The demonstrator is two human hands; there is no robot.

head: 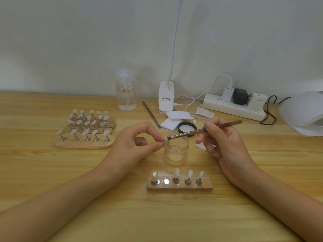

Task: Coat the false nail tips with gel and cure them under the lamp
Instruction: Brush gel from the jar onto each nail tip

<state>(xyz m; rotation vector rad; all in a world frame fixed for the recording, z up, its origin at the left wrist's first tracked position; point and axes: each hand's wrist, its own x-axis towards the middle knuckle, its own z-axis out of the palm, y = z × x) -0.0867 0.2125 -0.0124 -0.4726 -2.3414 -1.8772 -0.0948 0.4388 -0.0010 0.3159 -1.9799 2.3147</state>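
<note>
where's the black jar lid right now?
Head view, centre-right: the black lid lies on the table just behind the open glass jar, beside the white pads.

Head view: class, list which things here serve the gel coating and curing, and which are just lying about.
In use: nail tip pinched in left hand, brush in right hand, jar, near stand, far stands, curing lamp.
Lying about: bottle, power strip, white pads, desk lamp base, spare tool.
</note>
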